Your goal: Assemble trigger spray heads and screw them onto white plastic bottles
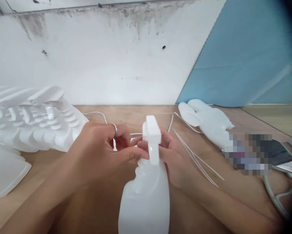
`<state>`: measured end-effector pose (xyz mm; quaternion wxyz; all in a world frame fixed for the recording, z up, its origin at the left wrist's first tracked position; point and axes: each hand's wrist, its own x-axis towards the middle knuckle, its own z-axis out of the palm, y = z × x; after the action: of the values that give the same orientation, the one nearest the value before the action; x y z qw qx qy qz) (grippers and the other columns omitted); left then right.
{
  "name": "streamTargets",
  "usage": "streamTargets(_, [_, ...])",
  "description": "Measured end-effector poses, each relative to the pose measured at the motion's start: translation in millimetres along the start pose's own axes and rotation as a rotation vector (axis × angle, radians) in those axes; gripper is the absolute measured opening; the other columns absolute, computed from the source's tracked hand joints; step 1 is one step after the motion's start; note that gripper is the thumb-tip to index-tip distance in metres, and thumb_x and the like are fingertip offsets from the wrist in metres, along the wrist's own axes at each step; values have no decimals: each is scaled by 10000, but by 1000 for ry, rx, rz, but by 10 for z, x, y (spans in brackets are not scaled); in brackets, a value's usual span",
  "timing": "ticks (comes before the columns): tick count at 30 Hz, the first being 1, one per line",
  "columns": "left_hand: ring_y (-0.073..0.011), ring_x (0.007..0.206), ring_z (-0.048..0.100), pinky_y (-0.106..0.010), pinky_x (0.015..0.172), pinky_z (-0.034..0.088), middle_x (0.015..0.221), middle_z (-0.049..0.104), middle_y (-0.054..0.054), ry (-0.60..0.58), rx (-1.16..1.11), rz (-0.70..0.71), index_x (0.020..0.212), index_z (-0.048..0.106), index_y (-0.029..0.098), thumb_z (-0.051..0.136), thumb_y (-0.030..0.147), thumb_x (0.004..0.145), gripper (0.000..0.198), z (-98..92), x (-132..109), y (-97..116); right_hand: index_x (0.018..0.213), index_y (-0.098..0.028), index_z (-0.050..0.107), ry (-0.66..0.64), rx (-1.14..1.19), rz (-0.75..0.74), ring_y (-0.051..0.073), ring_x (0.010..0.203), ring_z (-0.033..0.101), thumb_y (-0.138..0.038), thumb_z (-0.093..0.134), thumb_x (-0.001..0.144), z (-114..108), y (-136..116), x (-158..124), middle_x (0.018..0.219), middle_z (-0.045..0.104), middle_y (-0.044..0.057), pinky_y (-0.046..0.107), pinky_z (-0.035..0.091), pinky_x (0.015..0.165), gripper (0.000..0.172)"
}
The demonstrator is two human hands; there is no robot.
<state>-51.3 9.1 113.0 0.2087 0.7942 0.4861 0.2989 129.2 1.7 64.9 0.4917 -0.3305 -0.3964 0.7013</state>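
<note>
In the middle a white, smooth plastic figure (144, 201) stands with its wide part towards me. A white boxy block on a short stem (152, 133) rises at its far end. My right hand (173, 159) is wrapped round the far right side of the figure, its fingers partly hidden behind the stem. My left hand (104, 143), with a ring on one finger, has its fingers curled and its thumb reaching to the left of the stem. A thin white cable (136, 134) runs behind the fingers; whether the left fingers grip it is hidden.
Stacked white ribbed plastic pieces (38, 120) fill the left side. To the right lie a white rabbit-like plastic figure (206, 120) with a cable, loose thin white wires (196, 156) and a dark phone-like device (282, 156). A stained white panel (111, 58) and blue sheet (253, 58) stand behind.
</note>
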Motion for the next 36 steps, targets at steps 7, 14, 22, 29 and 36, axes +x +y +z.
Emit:
streamTargets(7, [-110, 694, 605, -237, 598, 535, 994, 683, 12, 103, -220, 336, 1168, 550, 278, 811, 342, 721, 521, 114, -55, 133, 1012, -241, 562, -105, -60, -20, 135, 668, 649, -228, 771, 763, 10, 17, -26, 817, 663, -15, 220, 502, 562, 325])
streamTargets(14, [-138, 607, 685, -251, 561, 579, 889, 715, 17, -36, -407, 95, 1152, 614, 288, 567, 256, 900, 259, 28, 28, 1, 1094, -240, 522, -248, -13, 40, 128, 612, 630, -391, 630, 911, 30, 83, -19, 747, 610, -17, 248, 504, 570, 261])
streamTargets(22, [-120, 604, 634, -207, 528, 517, 781, 691, -12, -308, -714, 53, 1121, 671, 233, 554, 141, 860, 300, -153, 256, -308, 1058, -159, 548, -373, 176, 59, 185, 625, 608, -426, 417, 942, -18, 84, 23, 799, 642, 84, 316, 499, 579, 320])
streamTargets(29, [-74, 551, 586, -129, 436, 433, 726, 654, 21, -180, -596, 12, 1046, 668, 227, 663, 296, 878, 181, -61, 246, -221, 1110, -220, 509, -321, 200, 57, 146, 581, 604, -318, 542, 923, -20, 149, 32, 774, 638, 18, 288, 493, 577, 214])
streamTargets(36, [-80, 550, 574, -167, 452, 451, 750, 663, 11, -65, -571, 34, 988, 703, 212, 666, 314, 875, 156, 22, 243, -208, 1141, -233, 481, -318, 232, 41, 149, 574, 598, -340, 527, 932, -25, 152, 35, 777, 632, 11, 300, 496, 569, 239])
